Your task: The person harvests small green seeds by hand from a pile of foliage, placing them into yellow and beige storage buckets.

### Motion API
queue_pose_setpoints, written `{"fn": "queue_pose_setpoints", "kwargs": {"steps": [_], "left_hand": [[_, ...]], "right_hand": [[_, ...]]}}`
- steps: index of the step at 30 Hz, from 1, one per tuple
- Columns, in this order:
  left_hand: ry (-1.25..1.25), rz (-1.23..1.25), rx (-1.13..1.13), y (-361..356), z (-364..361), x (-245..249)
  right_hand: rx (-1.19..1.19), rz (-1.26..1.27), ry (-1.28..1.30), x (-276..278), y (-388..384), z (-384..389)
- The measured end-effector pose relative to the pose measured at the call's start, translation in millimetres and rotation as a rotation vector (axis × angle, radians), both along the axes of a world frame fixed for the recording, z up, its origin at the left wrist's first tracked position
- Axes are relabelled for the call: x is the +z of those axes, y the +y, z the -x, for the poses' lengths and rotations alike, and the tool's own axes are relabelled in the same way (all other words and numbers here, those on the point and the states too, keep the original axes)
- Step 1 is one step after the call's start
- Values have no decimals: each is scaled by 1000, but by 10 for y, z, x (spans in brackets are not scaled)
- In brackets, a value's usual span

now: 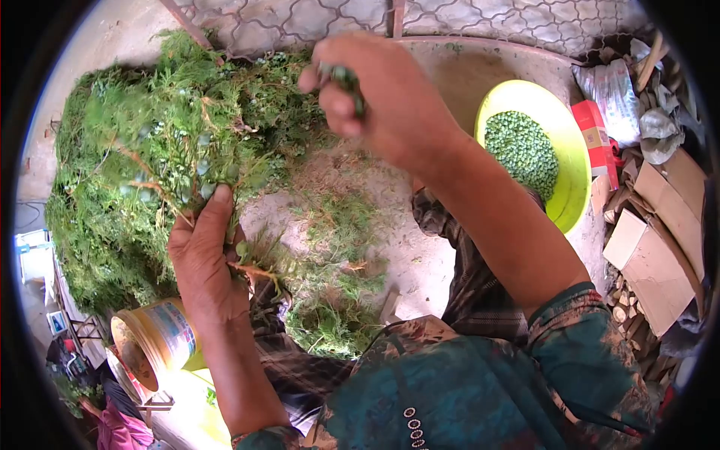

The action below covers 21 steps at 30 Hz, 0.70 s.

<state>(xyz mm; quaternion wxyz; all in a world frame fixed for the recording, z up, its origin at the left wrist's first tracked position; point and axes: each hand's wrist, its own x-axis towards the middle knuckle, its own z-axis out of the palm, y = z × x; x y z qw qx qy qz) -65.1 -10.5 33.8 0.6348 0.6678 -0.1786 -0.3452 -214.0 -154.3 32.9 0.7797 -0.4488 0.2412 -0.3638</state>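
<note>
My left hand (206, 259) pinches a green twig (199, 161) that bears pale bluish-green berries, thumb on top. Raised to the right of it, my right hand (367, 94) is curled around a few green berries (345, 79), partly visible between the fingers. A big pile of leafy green branches (112, 225) lies behind and around the left hand. To the right of my right forearm stands a yellow-green basin (574, 142) holding many green berries (521, 150). Loose green sprigs (337, 232) are scattered on the floor between my legs.
A yellow bucket (169, 330) lies tipped at the lower left. At the right are a red box (592, 135), cardboard pieces (652, 262), plastic bags (611, 94) and chopped wood (626, 307). A metal lattice (300, 22) runs along the far edge.
</note>
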Motion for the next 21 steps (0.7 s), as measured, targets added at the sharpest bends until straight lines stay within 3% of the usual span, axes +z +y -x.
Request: {"fn": "queue_pose_setpoints", "kwargs": {"steps": [2,4,6,8,12,14,15,18,20,21], "left_hand": [[-5,3,-20,24,-54,-50],[-36,9,-71,25,-27,-33],[-44,-44,-48,-16,20,20],[-252,-162,-89,-3,64,37],[-18,51,-201,17,-132,-204],[-92,30,-76,-27,-34,-155],[-86,30,-76,-24,-26,-140],[-105,-23,-155,3,-17,-130],[-192,-57,-273,37,-95,-173],[-200,-88,-219,41,-152,-181]], "right_hand": [[43,-9,-46,-139,132,-59],[268,-231,34,-165,277,-55],[289,-226,112,-146,349,-84],[409,14,227,-185,415,-73],[431,165,320,-205,398,-121],[299,1046,410,-350,232,-146],[302,1045,415,-306,257,-125],[372,496,447,-66,313,53],[507,103,3,39,-3,283],[553,-43,-217,56,-199,413]]}}
